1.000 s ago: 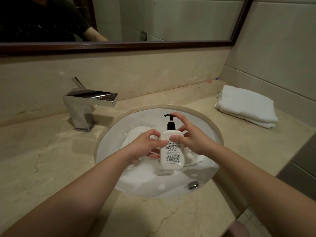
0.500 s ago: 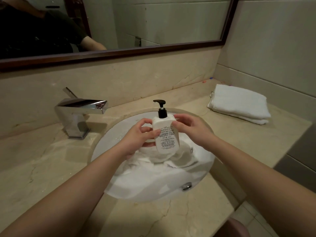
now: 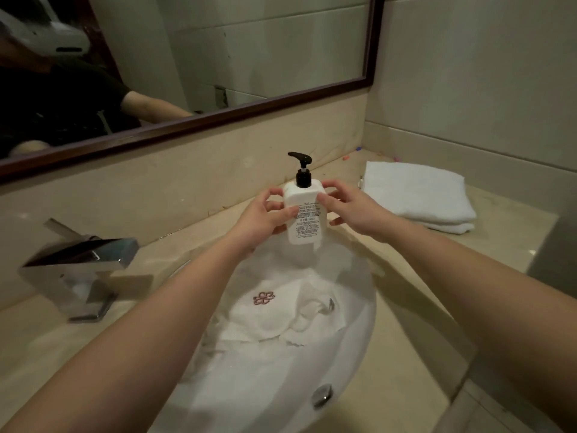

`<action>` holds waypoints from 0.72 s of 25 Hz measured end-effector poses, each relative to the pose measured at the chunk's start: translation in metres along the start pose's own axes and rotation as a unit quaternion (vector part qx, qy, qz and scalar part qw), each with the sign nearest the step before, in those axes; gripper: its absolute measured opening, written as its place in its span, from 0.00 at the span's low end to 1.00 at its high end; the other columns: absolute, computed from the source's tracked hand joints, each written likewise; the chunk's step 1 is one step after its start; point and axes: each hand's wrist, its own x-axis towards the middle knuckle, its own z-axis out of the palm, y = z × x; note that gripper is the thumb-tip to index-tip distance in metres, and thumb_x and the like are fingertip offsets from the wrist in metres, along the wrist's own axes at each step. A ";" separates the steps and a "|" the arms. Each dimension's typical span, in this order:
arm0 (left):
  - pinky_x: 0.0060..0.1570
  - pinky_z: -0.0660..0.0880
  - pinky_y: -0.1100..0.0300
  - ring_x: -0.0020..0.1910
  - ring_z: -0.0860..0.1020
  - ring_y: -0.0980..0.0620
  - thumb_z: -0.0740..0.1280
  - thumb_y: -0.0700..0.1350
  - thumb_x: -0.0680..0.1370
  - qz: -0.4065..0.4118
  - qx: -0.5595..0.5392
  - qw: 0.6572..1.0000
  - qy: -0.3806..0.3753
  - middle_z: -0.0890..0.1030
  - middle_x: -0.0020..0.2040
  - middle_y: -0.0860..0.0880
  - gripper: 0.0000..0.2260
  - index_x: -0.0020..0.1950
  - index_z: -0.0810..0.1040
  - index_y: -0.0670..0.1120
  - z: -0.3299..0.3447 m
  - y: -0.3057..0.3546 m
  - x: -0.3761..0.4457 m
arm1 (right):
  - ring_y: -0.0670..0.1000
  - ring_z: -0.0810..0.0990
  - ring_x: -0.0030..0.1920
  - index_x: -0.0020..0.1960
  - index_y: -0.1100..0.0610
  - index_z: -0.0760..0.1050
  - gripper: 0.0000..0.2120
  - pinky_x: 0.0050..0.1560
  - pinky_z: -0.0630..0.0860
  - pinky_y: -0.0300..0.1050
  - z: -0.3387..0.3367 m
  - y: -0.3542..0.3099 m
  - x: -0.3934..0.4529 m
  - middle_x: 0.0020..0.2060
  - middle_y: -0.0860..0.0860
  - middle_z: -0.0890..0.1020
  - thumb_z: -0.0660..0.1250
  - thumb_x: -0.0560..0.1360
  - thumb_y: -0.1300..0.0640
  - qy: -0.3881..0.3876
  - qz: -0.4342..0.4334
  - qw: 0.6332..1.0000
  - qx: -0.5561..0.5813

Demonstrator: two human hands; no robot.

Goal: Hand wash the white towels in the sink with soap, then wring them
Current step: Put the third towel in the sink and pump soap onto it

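Soap step: soap bottle [image 3: 305, 214] held upright above sink [image 3: 359, 348], gripped by left hand [image 3: 265, 218] and right hand [image 3: 348, 206]. Wet towels [image 3: 281, 314] bunched inside sink. Next: pump to be pressed over them.

White soap bottle [image 3: 304, 214] with black pump, upright at frame centre; crumpled wet white towels [image 3: 281, 317] in sink [image 3: 359, 348] below; folded towels [image 3: 418, 195] at right.
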 end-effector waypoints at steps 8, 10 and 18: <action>0.59 0.80 0.46 0.56 0.82 0.41 0.69 0.38 0.80 -0.001 0.022 1.000 -0.005 0.80 0.59 0.38 0.14 0.63 0.70 0.46 0.008 -0.010 0.086 | 0.54 0.80 0.58 0.69 0.51 0.71 0.15 0.44 0.79 0.41 -0.009 0.031 0.062 0.60 0.55 0.80 0.63 0.83 0.52 0.073 0.001 0.995 0.074; 0.52 0.82 0.55 0.52 0.82 0.45 0.68 0.38 0.81 0.006 0.016 1.000 -0.007 0.81 0.54 0.43 0.14 0.64 0.70 0.45 0.007 -0.010 0.096 | 0.53 0.81 0.57 0.70 0.52 0.70 0.17 0.42 0.79 0.38 -0.010 0.034 0.075 0.60 0.56 0.79 0.63 0.83 0.52 0.080 -0.003 0.993 0.083; 0.49 0.83 0.58 0.52 0.83 0.48 0.67 0.40 0.82 0.011 0.033 0.999 -0.011 0.81 0.58 0.43 0.14 0.66 0.69 0.46 0.005 -0.016 0.120 | 0.46 0.79 0.52 0.70 0.51 0.70 0.17 0.35 0.77 0.32 0.000 0.046 0.093 0.57 0.51 0.78 0.63 0.83 0.51 0.140 0.002 0.984 0.109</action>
